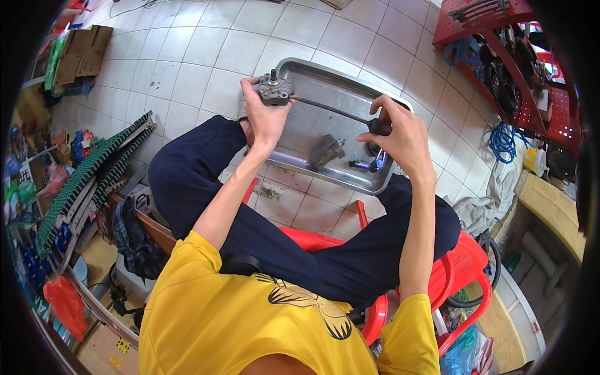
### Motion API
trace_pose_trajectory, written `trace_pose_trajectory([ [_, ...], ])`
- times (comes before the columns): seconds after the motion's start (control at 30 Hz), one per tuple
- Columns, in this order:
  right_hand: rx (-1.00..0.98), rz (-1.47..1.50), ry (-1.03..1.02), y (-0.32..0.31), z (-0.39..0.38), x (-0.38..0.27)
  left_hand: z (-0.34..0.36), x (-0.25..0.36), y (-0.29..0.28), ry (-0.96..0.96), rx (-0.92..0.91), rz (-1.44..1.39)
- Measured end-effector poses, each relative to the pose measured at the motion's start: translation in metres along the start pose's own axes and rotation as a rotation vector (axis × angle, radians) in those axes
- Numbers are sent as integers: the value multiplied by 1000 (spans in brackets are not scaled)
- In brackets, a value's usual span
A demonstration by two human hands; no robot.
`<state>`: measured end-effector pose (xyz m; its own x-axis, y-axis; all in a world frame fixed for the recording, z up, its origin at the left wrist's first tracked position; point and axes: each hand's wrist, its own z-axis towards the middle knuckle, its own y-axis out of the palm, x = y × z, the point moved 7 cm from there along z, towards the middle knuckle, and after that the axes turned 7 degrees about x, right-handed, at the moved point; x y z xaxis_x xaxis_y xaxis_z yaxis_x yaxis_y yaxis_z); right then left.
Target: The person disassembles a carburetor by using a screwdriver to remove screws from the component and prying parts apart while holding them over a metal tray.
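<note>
In my left hand (266,121) is a grey metal motor housing (274,92) with a short shaft standing up from it, held over the left rim of a metal tray (294,64). My right hand (406,139) has its fingers around the black handle of a screwdriver (334,111). The screwdriver's long thin shaft points left, and its tip meets the side of the housing. Lying in the tray below is a dark cylindrical metal part (325,152). Near the tray's right corner, a shiny tool with a bluish gleam (377,162) sits close to my right wrist.
The tray spans my knees, above a white tiled floor (206,56). I sit on a red plastic chair (465,265). A red perforated rack (562,119) with hanging parts stands right, near coiled blue hose (502,142). Cardboard (94,53) and green-black slatted strips (94,169) are left.
</note>
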<state>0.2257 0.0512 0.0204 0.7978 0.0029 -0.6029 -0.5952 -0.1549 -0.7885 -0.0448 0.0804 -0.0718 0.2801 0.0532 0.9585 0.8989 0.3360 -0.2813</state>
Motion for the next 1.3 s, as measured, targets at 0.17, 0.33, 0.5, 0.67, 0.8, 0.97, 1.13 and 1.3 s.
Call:
trace_pose_trajectory([
  [0.17, 103, -154, -166, 4, 1, 5, -4, 4, 3, 58, -9, 64],
  [0.33, 111, -209, -186, 7, 0, 7, -4, 0, 3, 50, -9, 54],
  [0.5, 94, -232, -186, 7, 0, 7, -4, 5, 2, 12, -26, 47],
  [0.67, 66, -264, -193, 10, -1, 8, -3, 2, 1, 23, 1, 82],
  [0.8, 70, -248, -197, 5, -2, 11, -1, -4, 2, 1, 12, 71],
  [0.97, 16, -282, -105, 5, -2, 21, -2, -8, 2, -5, 19, 73],
  [1.13, 49, -289, -50, 3, -1, 26, -3, -12, 5, -42, -3, 38],
  [1.3, 131, -211, -38, 3, 2, 24, -6, -26, 12, -295, -114, -89],
])
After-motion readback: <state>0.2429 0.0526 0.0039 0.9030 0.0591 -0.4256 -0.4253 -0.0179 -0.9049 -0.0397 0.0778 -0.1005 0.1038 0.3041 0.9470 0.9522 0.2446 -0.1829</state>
